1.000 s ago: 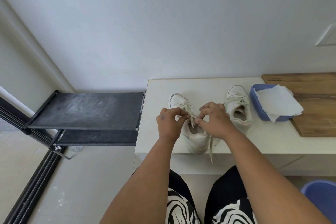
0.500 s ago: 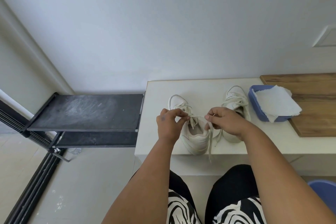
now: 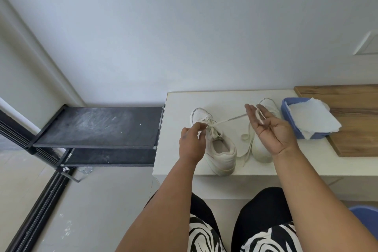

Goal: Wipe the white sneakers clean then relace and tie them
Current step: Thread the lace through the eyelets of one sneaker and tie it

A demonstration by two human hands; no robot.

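Observation:
Two white sneakers stand on a white bench (image 3: 180, 165), heels toward me. The left sneaker (image 3: 222, 152) is the one under my hands. My left hand (image 3: 192, 143) pinches the lace at its knot. A taut lace (image 3: 229, 119) runs from that knot up to my right hand (image 3: 270, 131), which is raised palm up over the right sneaker (image 3: 259, 149) and holds the lace end between its curled fingers. Loose lace from the right sneaker lies between the two shoes.
A blue tub (image 3: 296, 129) with a white paper towel (image 3: 313, 117) sits right of the shoes, beside a wooden board (image 3: 356, 120). A black shoe rack (image 3: 98, 127) stands left of the bench. Another blue container (image 3: 366, 217) shows at the lower right edge.
My right hand has swung out to the right and up, turning palm up and drawing the lace taut. My left hand has stayed at the knot.

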